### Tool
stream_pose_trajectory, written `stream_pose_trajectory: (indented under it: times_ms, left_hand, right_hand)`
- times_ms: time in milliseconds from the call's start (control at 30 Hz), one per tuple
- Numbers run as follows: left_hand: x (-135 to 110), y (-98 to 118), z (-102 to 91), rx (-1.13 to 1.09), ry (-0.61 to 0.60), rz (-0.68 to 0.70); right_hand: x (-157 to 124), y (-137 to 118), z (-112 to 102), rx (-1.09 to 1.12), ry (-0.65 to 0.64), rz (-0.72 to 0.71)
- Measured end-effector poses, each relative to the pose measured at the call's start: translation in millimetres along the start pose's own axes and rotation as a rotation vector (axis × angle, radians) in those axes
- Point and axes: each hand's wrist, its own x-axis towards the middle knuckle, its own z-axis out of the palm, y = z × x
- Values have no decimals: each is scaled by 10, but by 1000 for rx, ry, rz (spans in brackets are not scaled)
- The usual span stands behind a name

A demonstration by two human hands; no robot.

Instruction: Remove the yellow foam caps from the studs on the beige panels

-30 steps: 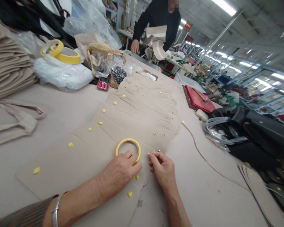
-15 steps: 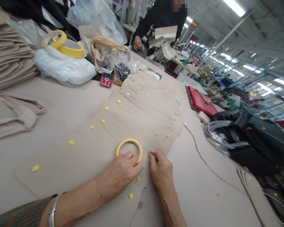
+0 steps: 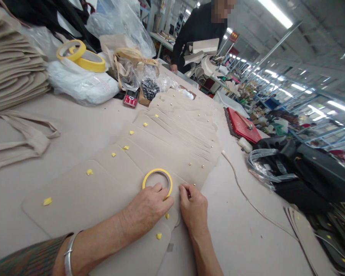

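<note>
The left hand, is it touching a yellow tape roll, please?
Touching: the head view shows the left hand holding one tape roll by its near edge.

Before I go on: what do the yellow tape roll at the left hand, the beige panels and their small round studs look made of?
Tape roll: probably paper or plastic tape, by its thin yellow ring with a greyish inner face.
Beige panels: smooth, matt, thin sheet; perhaps leather or imitation leather, I can't tell which.
Studs: likely polished metal, by their bright glints.

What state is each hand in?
Left hand: closed on the yellow tape roll.
Right hand: closed in a pinch; cannot tell what, if anything, it holds.
</note>
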Motion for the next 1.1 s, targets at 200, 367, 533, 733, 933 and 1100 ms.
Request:
stream_pose_trajectory:
  times_ms: [200, 367, 533, 733, 933, 1100]
  left_hand:
    - [-14, -15, -64, -52, 37, -35]
    - [-70, -63, -120, -166, 232, -36]
    - [-109, -95, -137, -300, 378, 65]
    - [-136, -30, -130, -297, 393, 54]
    - [-164, 46, -160, -343, 320, 41]
    - [-170, 35, -231, -250, 238, -23]
  right_hand:
    - [44, -35, -112, 45, -148, 13]
    - [-41, -73, -240, 144, -270, 9]
    - [-131, -186, -300, 426, -76, -120]
    - [-165, -352, -321, 349, -30, -406]
    - [-221, -343, -260, 247, 126, -513]
    - [-312, -392, -195, 277, 203, -425]
